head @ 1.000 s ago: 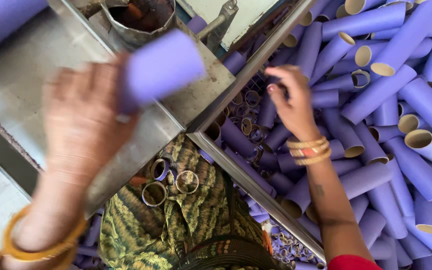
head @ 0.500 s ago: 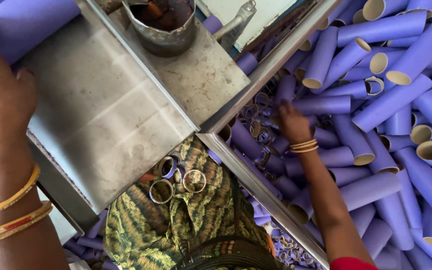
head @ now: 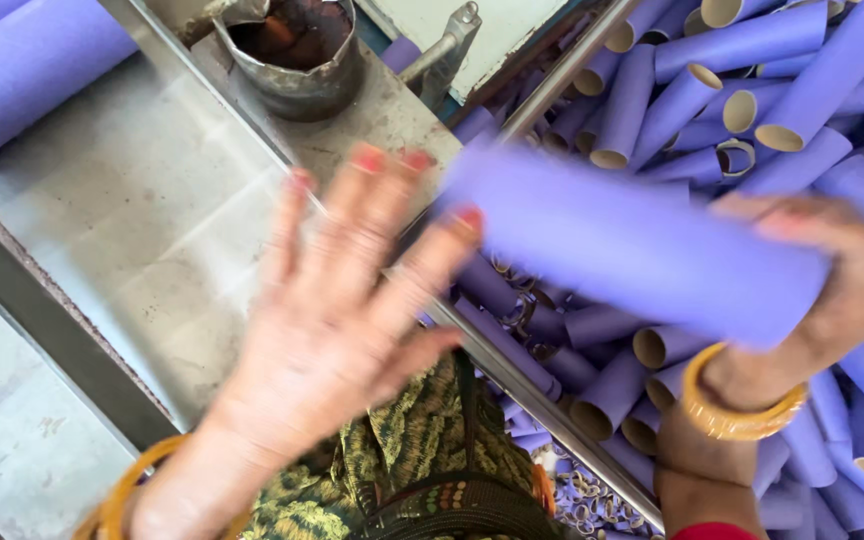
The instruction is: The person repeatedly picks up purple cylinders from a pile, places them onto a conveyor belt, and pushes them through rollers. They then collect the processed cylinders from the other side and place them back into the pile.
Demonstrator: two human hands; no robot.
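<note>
Purple cardboard tube (head: 632, 245), smooth and motion-blurred, lies gripped in right hand (head: 832, 290); left hand (head: 342, 320) spread open beside it.

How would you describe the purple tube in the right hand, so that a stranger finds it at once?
Start at the pile of purple tubes on the right. Above it the right hand grips one tube lying crosswise, its free end by the left hand's fingertips. It alone is lifted and held; the others lie loose.
</note>
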